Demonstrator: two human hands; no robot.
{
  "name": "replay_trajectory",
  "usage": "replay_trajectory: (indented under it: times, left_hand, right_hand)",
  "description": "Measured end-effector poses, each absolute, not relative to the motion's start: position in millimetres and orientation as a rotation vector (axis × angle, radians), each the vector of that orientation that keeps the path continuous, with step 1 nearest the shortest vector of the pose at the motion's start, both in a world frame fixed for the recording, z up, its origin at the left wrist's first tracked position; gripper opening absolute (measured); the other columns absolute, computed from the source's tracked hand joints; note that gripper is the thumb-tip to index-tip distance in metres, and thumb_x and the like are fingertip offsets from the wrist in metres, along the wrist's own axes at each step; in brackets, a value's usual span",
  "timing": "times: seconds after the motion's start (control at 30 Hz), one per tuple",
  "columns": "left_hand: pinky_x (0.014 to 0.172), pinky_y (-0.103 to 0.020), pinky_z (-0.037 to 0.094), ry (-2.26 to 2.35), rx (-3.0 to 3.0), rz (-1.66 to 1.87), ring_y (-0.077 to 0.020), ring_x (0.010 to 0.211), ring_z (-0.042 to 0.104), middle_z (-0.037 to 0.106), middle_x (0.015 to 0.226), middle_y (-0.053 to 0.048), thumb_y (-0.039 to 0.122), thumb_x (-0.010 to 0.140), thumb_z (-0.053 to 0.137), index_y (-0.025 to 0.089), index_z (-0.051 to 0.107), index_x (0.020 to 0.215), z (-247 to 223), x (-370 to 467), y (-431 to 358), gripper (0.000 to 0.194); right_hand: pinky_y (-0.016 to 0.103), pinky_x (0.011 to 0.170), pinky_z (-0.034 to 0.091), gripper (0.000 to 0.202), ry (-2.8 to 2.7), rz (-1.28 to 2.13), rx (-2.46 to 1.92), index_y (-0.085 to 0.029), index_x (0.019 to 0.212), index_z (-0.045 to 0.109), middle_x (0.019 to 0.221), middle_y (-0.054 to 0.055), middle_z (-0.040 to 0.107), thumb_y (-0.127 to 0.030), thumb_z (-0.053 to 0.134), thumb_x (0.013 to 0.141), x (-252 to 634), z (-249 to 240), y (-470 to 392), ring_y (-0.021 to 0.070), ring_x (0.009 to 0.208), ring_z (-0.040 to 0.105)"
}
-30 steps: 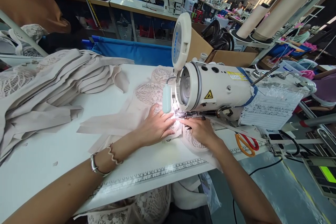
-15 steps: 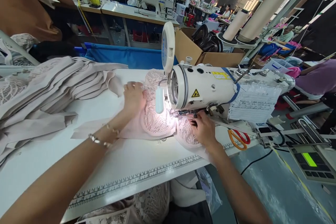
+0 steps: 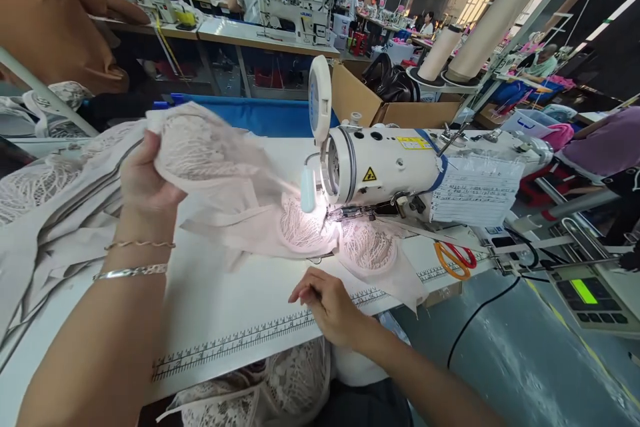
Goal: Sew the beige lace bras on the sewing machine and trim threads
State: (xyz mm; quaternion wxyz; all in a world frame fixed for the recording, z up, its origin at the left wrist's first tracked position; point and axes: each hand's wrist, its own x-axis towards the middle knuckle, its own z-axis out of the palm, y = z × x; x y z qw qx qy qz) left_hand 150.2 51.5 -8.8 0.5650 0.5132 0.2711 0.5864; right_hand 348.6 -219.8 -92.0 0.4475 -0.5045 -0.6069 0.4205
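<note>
My left hand (image 3: 153, 177) is raised over the left part of the table, gripping a pale pink lace bra (image 3: 193, 147) by its cup, the fingers hidden behind it. This lifted piece is blurred, and its fabric trails towards the machine. Under the lamp of the white sewing machine (image 3: 390, 163) lies a lace bra (image 3: 370, 247), its cups on both sides of the needle area. Whether the lifted piece and this one are joined, I cannot tell. Nearer the front edge, my right hand (image 3: 330, 300) hovers with its fingers curled together and nothing visible in them, apart from the fabric.
Stacked bra pieces (image 3: 65, 213) cover the table's left side. Orange-handled scissors (image 3: 450, 260) lie right of the machine. A measuring tape (image 3: 240, 343) runs along the front edge, and more lace pieces (image 3: 295, 380) are below it. A cardboard box (image 3: 420, 113) stands behind.
My left hand has moved left and up from beside the needle, lifting a lace cup. My right hand has left the fabric by the machine and come back towards the front edge.
</note>
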Motion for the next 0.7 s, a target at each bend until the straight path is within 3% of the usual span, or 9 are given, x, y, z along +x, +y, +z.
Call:
replay_trajectory:
  times: [0.1,0.2,0.37,0.57,0.7]
  left_hand:
    - [0.114,-0.058,0.039,0.458,0.964,1.472,-0.0337,0.135,0.049,0.073,0.115,-0.009,0.043,0.11,0.015,0.008,0.066,0.11,-3.4,133.4,40.5,0.063]
    - [0.117,-0.05,0.04,0.367,0.842,1.466,-0.0302,0.135,0.053,0.075,0.11,-0.013,0.046,0.107,0.034,0.01,0.067,0.111,-5.3,130.4,38.7,0.049]
    - [0.117,-0.049,0.04,0.381,0.751,1.446,-0.0276,0.131,0.057,0.076,0.103,-0.015,0.042,0.109,0.021,0.006,0.066,0.114,-9.2,127.3,44.6,0.058]
    - [0.117,-0.048,0.039,0.4,0.741,1.426,-0.0264,0.133,0.055,0.077,0.101,-0.014,0.039,0.109,0.016,0.008,0.066,0.114,-11.3,123.3,44.6,0.059]
    - [0.118,-0.051,0.037,0.435,0.749,1.412,-0.0275,0.137,0.051,0.076,0.109,-0.016,0.042,0.109,0.014,0.007,0.065,0.115,-12.8,124.2,43.5,0.063]
  right_hand:
    - [0.02,0.039,0.029,0.055,-1.108,1.603,-0.968,-0.02,0.072,0.054,0.049,-0.009,0.038,-0.069,0.046,0.096,332.3,-90.5,-187.1,0.0074,0.038,0.031]
    - [0.018,0.035,0.016,0.058,-0.674,1.885,-0.724,-0.019,0.066,0.051,0.047,-0.011,0.026,-0.067,0.042,0.099,317.7,-80.8,-142.9,0.0063,0.04,0.012]
    - [0.015,0.039,0.023,0.048,-0.203,1.829,-0.54,-0.017,0.07,0.053,0.055,-0.008,0.028,-0.03,0.029,0.109,300.6,-57.4,-88.7,0.0077,0.044,0.018]
    - [0.013,0.036,0.022,0.053,-0.075,1.72,-0.418,-0.017,0.072,0.051,0.056,-0.009,0.025,-0.034,0.021,0.112,297.2,-44.1,-65.1,0.007,0.043,0.016]
    - [0.013,0.035,0.02,0.051,-0.099,1.658,-0.483,-0.019,0.069,0.047,0.055,-0.01,0.022,-0.034,0.025,0.111,297.6,-40.4,-55.5,0.0079,0.043,0.013]
